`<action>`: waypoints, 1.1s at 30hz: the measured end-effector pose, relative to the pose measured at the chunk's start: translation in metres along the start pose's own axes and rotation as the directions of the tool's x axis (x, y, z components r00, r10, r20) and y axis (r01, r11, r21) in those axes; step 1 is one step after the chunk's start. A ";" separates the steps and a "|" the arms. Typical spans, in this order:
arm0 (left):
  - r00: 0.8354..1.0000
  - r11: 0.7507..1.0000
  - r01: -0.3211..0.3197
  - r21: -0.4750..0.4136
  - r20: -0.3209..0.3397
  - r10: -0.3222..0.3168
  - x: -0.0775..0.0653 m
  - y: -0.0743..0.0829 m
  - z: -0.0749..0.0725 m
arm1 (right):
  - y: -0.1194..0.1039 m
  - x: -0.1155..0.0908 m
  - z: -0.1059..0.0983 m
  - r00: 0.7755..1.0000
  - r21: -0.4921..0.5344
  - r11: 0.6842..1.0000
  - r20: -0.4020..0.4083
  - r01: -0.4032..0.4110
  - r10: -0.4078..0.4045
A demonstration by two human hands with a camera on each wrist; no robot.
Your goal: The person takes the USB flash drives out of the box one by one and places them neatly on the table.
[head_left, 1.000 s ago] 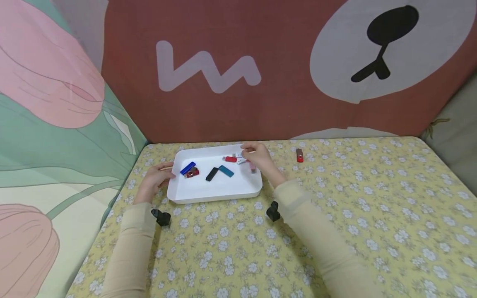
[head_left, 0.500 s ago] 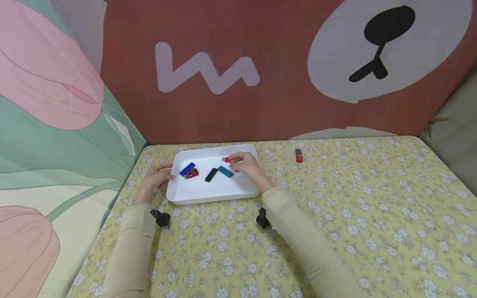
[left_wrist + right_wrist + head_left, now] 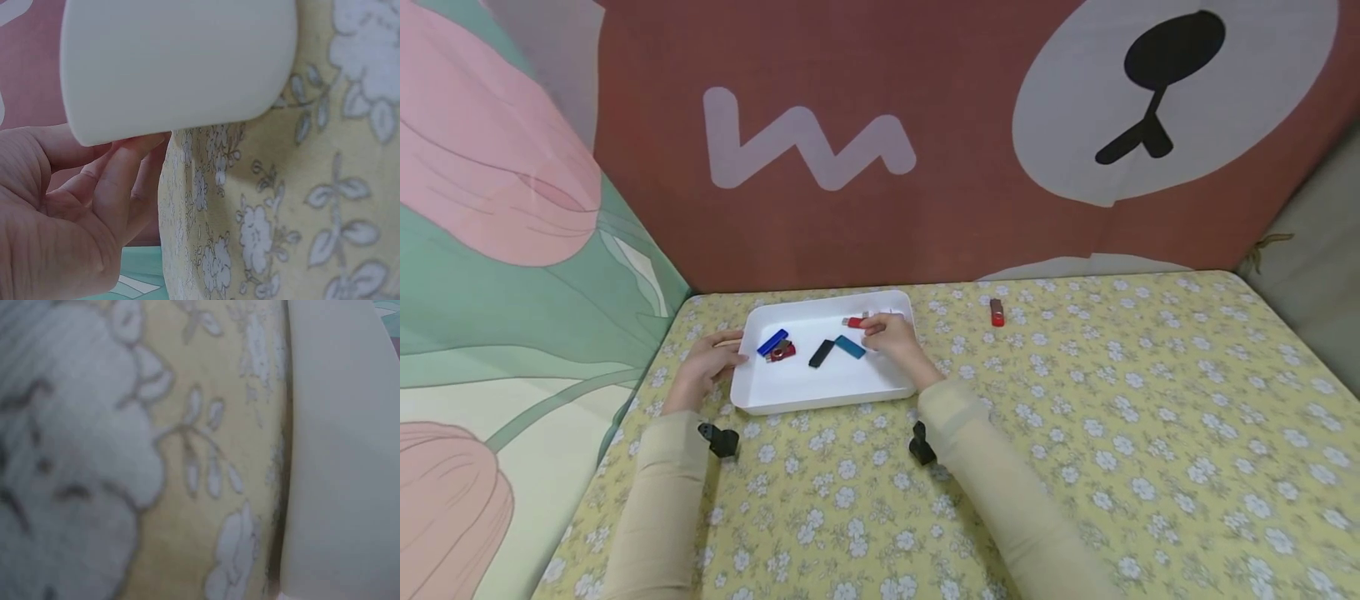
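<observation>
In the head view, a shallow white tray (image 3: 820, 400) on the table holds several USB sticks. My right hand (image 3: 897, 343) is over its right part, thumb and fingertips pinching one end of a red USB stick (image 3: 853, 322). Left of it lie a teal stick (image 3: 850, 347) and a black stick (image 3: 822, 353). A blue stick (image 3: 772, 342) and a red swivel stick (image 3: 781, 352) lie together near the left wall. My left hand (image 3: 706, 365) rests its fingertips against the tray's left end; in the left wrist view, they touch the outside wall. The right wrist view does not show the right fingers.
Another red USB stick (image 3: 997, 312) with a brownish cover lies on the flowered cloth (image 3: 1112, 433), right of the tray. Pale sticks beside the right hand are partly hidden. A brown printed backdrop (image 3: 850, 233) stands directly behind the table.
My right hand has moved left and slightly down, from the pale sticks at the tray's back right to the red USB stick. The left hand stays at the tray's left end.
</observation>
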State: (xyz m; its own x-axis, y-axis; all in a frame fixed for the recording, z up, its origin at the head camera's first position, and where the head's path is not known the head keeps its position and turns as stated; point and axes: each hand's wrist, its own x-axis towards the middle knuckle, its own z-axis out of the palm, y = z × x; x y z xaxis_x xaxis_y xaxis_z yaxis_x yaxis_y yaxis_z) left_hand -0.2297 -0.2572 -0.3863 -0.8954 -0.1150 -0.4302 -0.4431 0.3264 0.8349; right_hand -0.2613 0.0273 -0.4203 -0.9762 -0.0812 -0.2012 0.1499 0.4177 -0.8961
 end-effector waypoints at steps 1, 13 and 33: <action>1.000 1.000 0.002 0.001 0.001 -0.002 0.000 0.000 0.000 | 0.000 0.000 0.001 1.000 -0.014 1.000 -0.002 0.000 0.000; 1.000 1.000 0.013 0.023 -0.003 -0.013 0.002 0.001 -0.001 | -0.002 -0.004 0.006 0.999 -0.117 0.992 0.003 0.040 -0.040; 1.000 1.000 0.010 0.021 -0.018 -0.010 0.002 0.001 0.000 | -0.001 -0.005 0.010 0.992 -0.191 0.975 0.083 0.112 -0.098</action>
State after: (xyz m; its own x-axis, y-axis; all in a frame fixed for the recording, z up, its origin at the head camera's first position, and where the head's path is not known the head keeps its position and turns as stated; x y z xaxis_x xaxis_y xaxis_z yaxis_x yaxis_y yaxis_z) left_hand -0.2318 -0.2571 -0.3858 -0.8915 -0.1350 -0.4324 -0.4514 0.3449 0.8230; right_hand -0.2549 0.0182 -0.4228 -0.9697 -0.1968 -0.1447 0.0065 0.5714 -0.8207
